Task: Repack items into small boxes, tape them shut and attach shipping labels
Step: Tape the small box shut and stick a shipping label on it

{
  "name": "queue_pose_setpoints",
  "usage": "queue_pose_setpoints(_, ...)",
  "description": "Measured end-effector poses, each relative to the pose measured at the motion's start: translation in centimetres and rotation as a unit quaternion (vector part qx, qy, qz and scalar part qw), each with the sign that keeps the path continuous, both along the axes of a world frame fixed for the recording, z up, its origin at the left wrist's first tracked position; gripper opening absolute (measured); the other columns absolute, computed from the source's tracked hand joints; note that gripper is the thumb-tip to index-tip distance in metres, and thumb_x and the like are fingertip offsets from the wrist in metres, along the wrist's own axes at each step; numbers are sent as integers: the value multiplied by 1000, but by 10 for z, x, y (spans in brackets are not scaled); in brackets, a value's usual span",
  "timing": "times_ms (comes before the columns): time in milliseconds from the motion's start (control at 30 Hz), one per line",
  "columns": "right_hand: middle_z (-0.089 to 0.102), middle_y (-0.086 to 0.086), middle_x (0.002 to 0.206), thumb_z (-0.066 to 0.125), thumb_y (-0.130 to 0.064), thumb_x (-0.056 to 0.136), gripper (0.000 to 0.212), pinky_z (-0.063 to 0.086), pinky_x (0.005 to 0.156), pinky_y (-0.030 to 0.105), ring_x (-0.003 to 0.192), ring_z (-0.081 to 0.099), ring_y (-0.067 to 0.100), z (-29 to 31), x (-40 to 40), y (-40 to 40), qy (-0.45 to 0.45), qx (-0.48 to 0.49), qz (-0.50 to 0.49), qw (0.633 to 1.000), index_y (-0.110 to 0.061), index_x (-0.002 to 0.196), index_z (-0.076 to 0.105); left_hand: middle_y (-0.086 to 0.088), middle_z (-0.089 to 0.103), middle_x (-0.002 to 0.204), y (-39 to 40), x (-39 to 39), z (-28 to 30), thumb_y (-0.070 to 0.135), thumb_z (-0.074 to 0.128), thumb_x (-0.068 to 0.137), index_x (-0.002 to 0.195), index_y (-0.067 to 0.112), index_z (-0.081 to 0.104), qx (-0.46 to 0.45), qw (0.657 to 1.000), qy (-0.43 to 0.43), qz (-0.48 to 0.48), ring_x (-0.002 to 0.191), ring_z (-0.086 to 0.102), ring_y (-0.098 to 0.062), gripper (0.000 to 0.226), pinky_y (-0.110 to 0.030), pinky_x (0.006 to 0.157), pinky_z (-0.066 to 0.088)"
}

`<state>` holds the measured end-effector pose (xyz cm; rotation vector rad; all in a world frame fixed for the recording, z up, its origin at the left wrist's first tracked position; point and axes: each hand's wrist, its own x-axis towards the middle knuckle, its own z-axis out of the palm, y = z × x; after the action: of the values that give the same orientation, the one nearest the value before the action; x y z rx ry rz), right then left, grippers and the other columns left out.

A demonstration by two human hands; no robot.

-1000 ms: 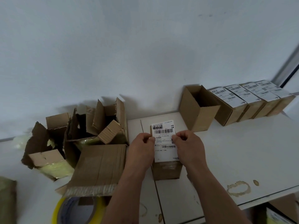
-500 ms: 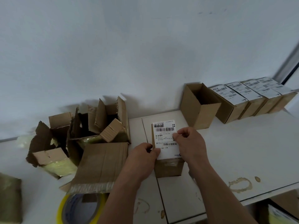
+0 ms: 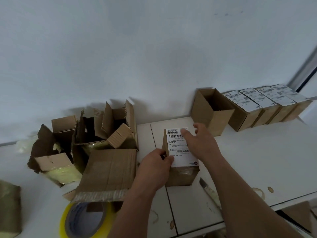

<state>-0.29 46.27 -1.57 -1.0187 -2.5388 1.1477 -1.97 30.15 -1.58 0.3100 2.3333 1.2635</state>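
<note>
Head view, white surface (image 3: 248, 152) against a pale wall.

Item 1: small cardboard box (image 3: 181, 176), near the middle of the surface, closed, clear tape across its near face. A white shipping label (image 3: 180, 148) with barcodes lies flat on its top.

Item 2: left hand (image 3: 154, 167), at the box's near left corner, fingers curled against the box's left side, thumb on the label's near left edge.

Item 3: right hand (image 3: 200, 141), fingers extended and spread, laid flat over the label's far right portion; nothing gripped.

Item 4: open empty box (image 3: 211, 112), behind and to the right of the small box, against the wall.

Item 5: row of labelled boxes (image 3: 260, 109), just right of the open box, side by side, each with a white label on top.

Item 6: torn, opened cartons (image 3: 85, 140), left of centre, flaps ragged, yellowish tape remnants showing.

Item 7: roll of tape (image 3: 82, 220), yellow rim, at the near edge, partly under a carton flap.

Item 8: utility knife (image 3: 208, 188), on the surface just right of the small box, partly behind the right forearm.
</note>
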Motion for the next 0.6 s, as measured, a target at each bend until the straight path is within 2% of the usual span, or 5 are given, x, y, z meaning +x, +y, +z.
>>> queue_pose_setpoints(167, 33, 10, 151, 31, -71, 91, 79, 38, 102, 49, 131, 43, 32, 7, -30, -10, -100, 92, 61, 989, -23, 152, 21, 8, 60, 103, 0, 0, 1, 32, 53, 100, 129, 20, 55, -11, 1000, 1, -2, 93, 62, -11, 32, -37, 86, 58)
queue_pose_setpoints(333, 38, 7, 137, 21, -58, 97, 48, 38, 81, 43, 122, 40, 27, -9, -35, -16, -176, 148, 139, 963, -40, 141, 29, 2, 62, 115, -5, 0, 0, 33, 53, 100, 133, 19, 54, -19, 1000, 6, -15, 99, 62, -15, 36, -39, 88, 57)
queue_pose_setpoints(400, 37, 8, 134, 23, -52, 101, 40, 41, 86, 44, 123, 40, 28, -7, -33, -16, -165, 137, 138, 967, -40, 139, 28, 2, 62, 117, -5, 0, -1, 33, 53, 100, 133, 20, 54, -15, 1000, 3, -16, 101, 62, -16, 36, -39, 89, 57)
queue_pose_setpoints(500, 43, 10, 131, 26, -57, 100, 50, 43, 93, 45, 119, 47, 29, -2, -27, -17, -146, 127, 108, 975, -28, 141, 32, 2, 62, 118, -3, 0, -3, 34, 53, 99, 133, 21, 54, -8, 1000, -7, -15, 101, 62, -16, 36, -41, 89, 57)
queue_pose_setpoints(600, 42, 9, 134, 27, -61, 98, 54, 43, 90, 43, 120, 48, 27, -5, -29, -17, -138, 128, 110, 976, -29, 142, 31, 2, 61, 117, -1, 1, -3, 33, 53, 99, 134, 20, 53, -6, 1000, -12, -12, 102, 62, -17, 37, -41, 89, 57)
